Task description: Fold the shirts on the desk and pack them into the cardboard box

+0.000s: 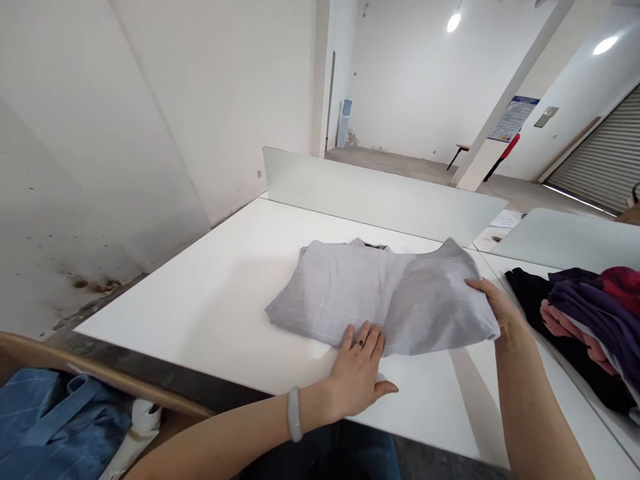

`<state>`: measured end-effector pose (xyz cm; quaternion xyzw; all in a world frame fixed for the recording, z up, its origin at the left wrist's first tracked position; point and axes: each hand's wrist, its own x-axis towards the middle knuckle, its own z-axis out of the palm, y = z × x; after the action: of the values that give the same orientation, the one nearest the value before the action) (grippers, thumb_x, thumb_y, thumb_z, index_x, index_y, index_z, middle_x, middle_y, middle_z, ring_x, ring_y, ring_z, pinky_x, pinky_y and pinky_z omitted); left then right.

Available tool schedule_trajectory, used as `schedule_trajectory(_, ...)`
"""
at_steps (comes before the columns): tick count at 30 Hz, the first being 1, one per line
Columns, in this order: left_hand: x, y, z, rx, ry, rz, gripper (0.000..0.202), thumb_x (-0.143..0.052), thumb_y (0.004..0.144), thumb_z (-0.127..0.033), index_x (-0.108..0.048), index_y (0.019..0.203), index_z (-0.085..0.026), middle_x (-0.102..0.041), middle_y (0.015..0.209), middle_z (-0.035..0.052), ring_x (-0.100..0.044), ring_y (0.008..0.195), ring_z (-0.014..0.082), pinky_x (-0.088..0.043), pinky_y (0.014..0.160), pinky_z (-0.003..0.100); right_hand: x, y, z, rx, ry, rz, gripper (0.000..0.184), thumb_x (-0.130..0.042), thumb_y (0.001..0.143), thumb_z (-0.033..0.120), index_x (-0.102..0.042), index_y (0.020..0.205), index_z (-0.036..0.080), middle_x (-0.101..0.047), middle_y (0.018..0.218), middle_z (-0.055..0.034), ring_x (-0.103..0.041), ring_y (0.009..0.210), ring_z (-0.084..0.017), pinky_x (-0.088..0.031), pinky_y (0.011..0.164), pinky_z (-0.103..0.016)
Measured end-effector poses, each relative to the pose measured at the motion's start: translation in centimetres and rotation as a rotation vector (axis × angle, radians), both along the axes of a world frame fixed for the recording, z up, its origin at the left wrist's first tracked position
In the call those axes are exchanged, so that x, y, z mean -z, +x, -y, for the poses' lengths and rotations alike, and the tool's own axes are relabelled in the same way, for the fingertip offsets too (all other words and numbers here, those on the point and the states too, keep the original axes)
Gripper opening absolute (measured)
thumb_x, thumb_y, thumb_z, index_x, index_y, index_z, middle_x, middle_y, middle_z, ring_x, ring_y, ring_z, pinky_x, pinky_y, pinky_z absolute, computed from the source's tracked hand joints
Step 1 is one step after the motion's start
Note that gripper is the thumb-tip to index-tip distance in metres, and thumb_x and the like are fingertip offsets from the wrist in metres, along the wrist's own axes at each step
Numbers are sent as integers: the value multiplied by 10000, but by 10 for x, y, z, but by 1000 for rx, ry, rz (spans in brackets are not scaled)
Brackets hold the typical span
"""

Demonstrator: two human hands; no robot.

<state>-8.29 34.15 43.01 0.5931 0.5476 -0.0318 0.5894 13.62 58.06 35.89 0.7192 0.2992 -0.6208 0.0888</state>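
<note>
A light grey shirt (pixel 345 287) with faint pale lines lies partly folded on the white table (pixel 225 280), its collar toward the back divider. My left hand (pixel 360 367) rests flat with spread fingers on the shirt's near edge; a ring and a pale bangle show on that arm. At the garment's right side, my right hand (pixel 493 307) grips the folded edge, thumb on top and the other fingers hidden beneath. That side is lifted a little off the table and casts a shadow.
A pile of dark, purple, pink and red clothes (pixel 595 313) lies on the right. At lower left a cardboard box (pixel 165 400) holds blue and white garments (pixel 65 420). A low divider (pixel 370 193) runs along the table's back edge; a wall stands left.
</note>
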Motion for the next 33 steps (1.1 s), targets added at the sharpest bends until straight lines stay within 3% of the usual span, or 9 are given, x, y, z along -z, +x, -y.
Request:
schedule_trajectory(3,-12,-10,10,-5,-5,36,864,-159,922,-676,-293,1482,-32,-241,1561,178,-118,1470,323,-135,1174,542,0,-44,-14,49,40,-69,212,-625,711,257,-549,901,198,-611,755,-72,-563,603,-164,-475,519,-259)
schedule_trajectory(7,-15,-11,22,-23,18,39,866,-220,915,-683,-321,1467,-23,-245,1559,185,-115,1470,327,-100,1178,535,11,-116,-12,-98,27,-181,253,-639,696,266,-575,933,205,-598,768,-29,-544,627,-142,-452,528,-233)
schedule_trajectory(13,-9,-6,30,-82,87,8,854,-272,907,-686,-351,1453,-33,-344,1518,199,-190,1449,337,-90,1172,522,45,-226,61,-535,-51,-326,232,-564,734,209,-550,965,193,-587,697,-2,-529,586,-143,-388,480,-219)
schedule_trajectory(17,-7,-3,33,-80,68,1,864,-293,888,-708,-440,1402,-30,-469,1428,210,-316,1386,367,-77,1176,524,57,-264,111,-771,-102,-347,300,-596,810,294,-557,1068,143,-571,570,-6,-547,508,-174,-460,564,-299)
schedule_trajectory(21,-6,0,35,-86,88,-5,858,-304,889,-702,-448,1396,-24,-485,1410,212,-324,1377,371,-87,1176,523,51,-265,121,-609,-218,-403,747,-574,855,538,-335,1415,106,-649,694,-54,-643,594,-217,-532,659,-368)
schedule_trajectory(24,-5,1,35,-94,87,-6,820,-312,902,-679,-468,1383,-34,-474,1423,210,-314,1382,369,-98,1171,530,44,-251,116,-429,-279,-516,844,-564,852,584,-235,1488,136,-681,949,-122,-686,788,-223,-563,725,-368)
schedule_trajectory(26,-5,0,36,-105,93,-6,810,-323,904,-671,-456,1392,-38,-454,1440,211,-310,1385,364,-96,1171,533,38,-238,113,-484,-206,-599,750,-590,846,548,-358,1433,144,-671,1035,-129,-676,858,-213,-561,750,-353)
schedule_trajectory(29,-5,0,36,-113,104,-3,812,-334,904,-664,-426,1413,-38,-438,1454,210,-308,1389,352,-85,1175,530,25,-214,113,-721,30,-637,422,-596,853,467,-613,1153,172,-680,1032,-90,-646,899,-204,-531,791,-345)
schedule_trajectory(33,-6,1,35,-95,78,-1,812,-336,906,-662,-438,1403,-28,-422,1466,213,-276,1406,360,-102,1171,523,-1,-177,119,-901,214,-619,213,-574,873,401,-658,907,208,-677,924,-47,-613,805,-184,-504,705,-317)
